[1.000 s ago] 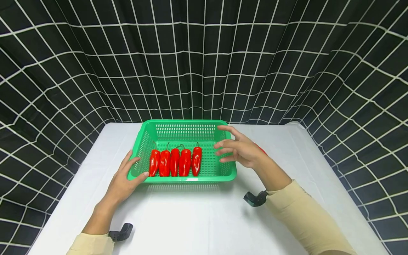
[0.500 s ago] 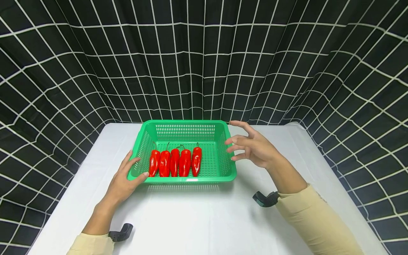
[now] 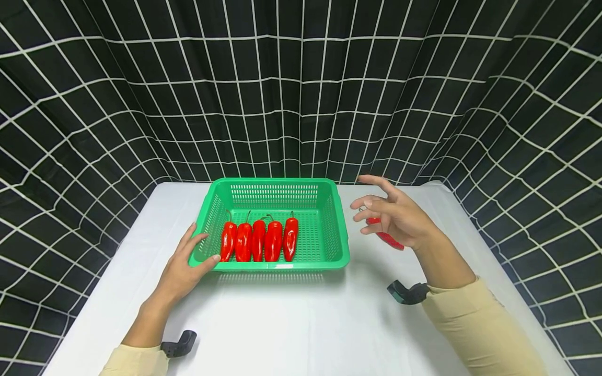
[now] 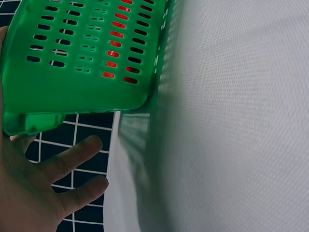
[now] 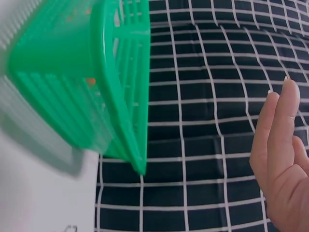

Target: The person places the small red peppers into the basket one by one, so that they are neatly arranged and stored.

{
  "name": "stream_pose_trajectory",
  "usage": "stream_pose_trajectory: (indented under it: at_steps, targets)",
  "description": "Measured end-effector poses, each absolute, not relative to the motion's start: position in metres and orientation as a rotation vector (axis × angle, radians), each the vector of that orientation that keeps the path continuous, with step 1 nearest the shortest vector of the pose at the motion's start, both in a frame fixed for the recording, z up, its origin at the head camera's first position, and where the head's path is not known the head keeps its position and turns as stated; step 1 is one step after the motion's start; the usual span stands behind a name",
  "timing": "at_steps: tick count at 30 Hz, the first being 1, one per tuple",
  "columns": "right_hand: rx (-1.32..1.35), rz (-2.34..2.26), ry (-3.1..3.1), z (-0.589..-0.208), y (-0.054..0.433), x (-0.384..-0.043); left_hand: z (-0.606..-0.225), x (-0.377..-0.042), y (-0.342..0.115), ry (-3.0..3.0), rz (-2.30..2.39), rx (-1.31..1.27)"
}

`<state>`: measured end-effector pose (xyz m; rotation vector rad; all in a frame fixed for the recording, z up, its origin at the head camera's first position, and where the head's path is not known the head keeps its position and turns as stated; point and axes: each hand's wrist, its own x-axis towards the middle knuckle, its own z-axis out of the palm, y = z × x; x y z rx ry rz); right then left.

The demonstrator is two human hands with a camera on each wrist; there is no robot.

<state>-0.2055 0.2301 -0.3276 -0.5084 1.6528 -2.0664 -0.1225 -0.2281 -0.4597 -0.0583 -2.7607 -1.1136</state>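
My left hand [image 3: 181,266] rests at the left front corner of a green plastic basket [image 3: 277,266]. Its thumb and a finger lie over the rim; in the left wrist view two fingers [image 4: 79,152] extend straight beside the basket's outer wall. Several glossy red peppers [image 3: 243,242] with stems lie side by side inside, toward the left and middle. To the right of the basket, my right hand [image 3: 400,216] hovers with spread, slightly bent fingers and nothing held. Partly hidden behind it, another red pepper [image 3: 390,241] lies on the table.
A white cloth covers the table [image 3: 277,324]. Dark curtains [image 3: 287,94] with a white grid hang behind and on both sides. The basket's right part shows its bare perforated floor.
My right hand has moved right, from over the basket's right rim to above the lone pepper, which shows more now. My left hand and the basket stay put.
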Motion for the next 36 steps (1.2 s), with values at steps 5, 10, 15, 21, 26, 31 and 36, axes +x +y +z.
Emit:
stream_pose_trajectory:
  at_steps: [5, 10, 15, 21, 26, 31, 36]
  targets:
    - [-0.507, -2.061, 1.718, -0.327, 0.244, -0.209, -0.460, -0.123, -0.228, -2.759, -1.113, -0.056]
    - [-0.545, -2.064, 1.738, -0.328, 0.256, -0.213, -0.460, -0.123, -0.228, -2.755, -1.117, -0.055]
    - [-0.556, -2.078, 1.744, -0.330, 0.269, -0.219, -0.460, -0.123, -0.229, -2.758, -1.106, -0.050]
    - [-0.536, -2.112, 1.754, -0.337, 0.287, -0.229, -0.460, -0.124, -0.230, -2.755, -1.106, -0.056]
    - [-0.512, -2.108, 1.756, -0.345, 0.298, -0.235, -0.461, -0.124, -0.229, -2.758, -1.104, -0.051]
    - [-0.508, -2.118, 1.738, -0.350, 0.308, -0.240, -0.460, -0.124, -0.229, -2.754, -1.100, -0.057]
    - [-0.486, -2.083, 1.766, -0.356, 0.316, -0.246, -0.461, -0.124, -0.229, -2.756, -1.111, -0.052]
